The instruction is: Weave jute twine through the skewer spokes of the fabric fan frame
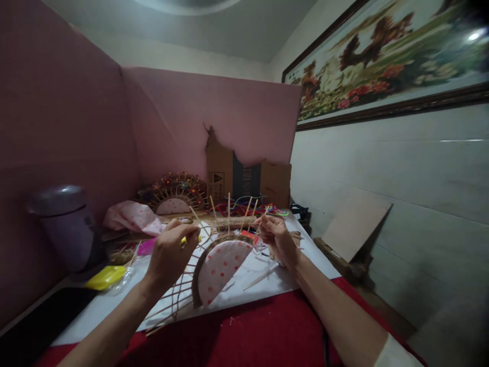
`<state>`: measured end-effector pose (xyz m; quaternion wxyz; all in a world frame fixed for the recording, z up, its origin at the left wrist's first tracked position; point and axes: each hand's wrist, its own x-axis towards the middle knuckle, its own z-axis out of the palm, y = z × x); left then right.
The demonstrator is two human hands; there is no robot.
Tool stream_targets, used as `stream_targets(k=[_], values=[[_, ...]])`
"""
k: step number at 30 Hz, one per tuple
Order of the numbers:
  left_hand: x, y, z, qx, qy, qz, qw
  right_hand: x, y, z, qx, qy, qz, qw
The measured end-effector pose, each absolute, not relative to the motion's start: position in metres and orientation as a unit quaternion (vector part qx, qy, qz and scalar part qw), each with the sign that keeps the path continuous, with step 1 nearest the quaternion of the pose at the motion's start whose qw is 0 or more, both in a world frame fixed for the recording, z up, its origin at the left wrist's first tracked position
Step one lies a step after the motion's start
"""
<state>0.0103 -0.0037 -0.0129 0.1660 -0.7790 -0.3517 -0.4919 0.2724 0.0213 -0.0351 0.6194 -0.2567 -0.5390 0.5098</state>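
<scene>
A half-round wicker piece (195, 283) stands on the table, its middle covered by white cloth with red dots (221, 267). Thin sticks (229, 211) fan out from its curved rim, the left ones crossed by woven strands. My left hand (171, 252) is closed in a pinch by the upper-left sticks; what lies between its fingertips is too small to make out. At the upper right of the rim, my right hand (278, 237) pinches too, close to a stick end. Whatever it grips cannot be made out.
Behind stands a similar fan-shaped piece with coloured flowers (171, 192), beside crumpled dotted cloth (133, 216). Torn cardboard (248, 181) leans at the back, with coloured cords (240, 204) before it. At left are a lidded tumbler (71, 229) and a yellow packet (107, 277).
</scene>
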Motion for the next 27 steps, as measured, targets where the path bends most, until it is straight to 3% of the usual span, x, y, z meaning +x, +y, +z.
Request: stream_targets(k=[15,27], values=[[0.008,0.001,-0.016,-0.771,-0.349,-0.501,0.182,0.272,0.021,-0.034,-0.288,-0.558,0.470,0.620],[0.011,0.000,-0.018,-0.782,-0.342,-0.494,0.166,0.273,0.026,-0.045,-0.382,-0.588,0.315,0.639]])
